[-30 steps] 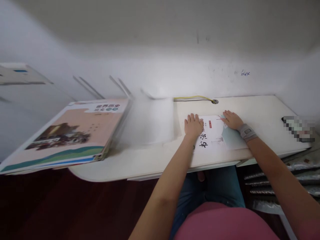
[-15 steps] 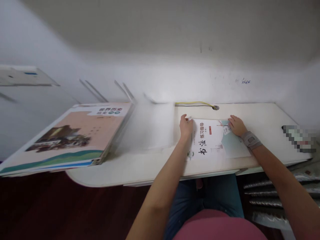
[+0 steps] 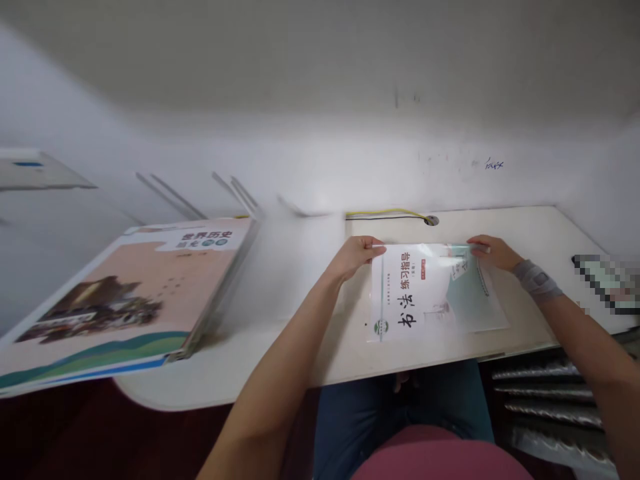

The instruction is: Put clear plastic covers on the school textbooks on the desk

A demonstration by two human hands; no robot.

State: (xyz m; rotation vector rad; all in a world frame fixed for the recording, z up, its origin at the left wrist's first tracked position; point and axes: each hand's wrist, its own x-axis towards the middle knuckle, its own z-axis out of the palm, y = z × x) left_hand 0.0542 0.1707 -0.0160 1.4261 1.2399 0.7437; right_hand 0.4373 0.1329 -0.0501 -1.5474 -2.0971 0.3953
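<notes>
A white and pale green calligraphy workbook (image 3: pixel 425 293) in a clear plastic cover is held just above the white desk (image 3: pixel 350 353). My left hand (image 3: pixel 357 257) pinches its far left corner between thumb and fingers. At the far right corner, my right hand (image 3: pixel 493 252), with a grey band on the wrist, grips the cover's edge. The workbook's far edge is raised, and its near edge hangs toward me, close to the desk top. The undersides of the fingers are hidden behind the cover.
A stack of books with a pink history textbook (image 3: pixel 125 287) on top stands at the left, beside a white bookend (image 3: pixel 280 267). Yellow and black cables (image 3: pixel 390 212) run into a desk hole. A pixelated phone-like object (image 3: pixel 607 283) lies at the right.
Both hands have closed on the far corners of the workbook and lifted that edge off the desk. The view has shifted slightly.
</notes>
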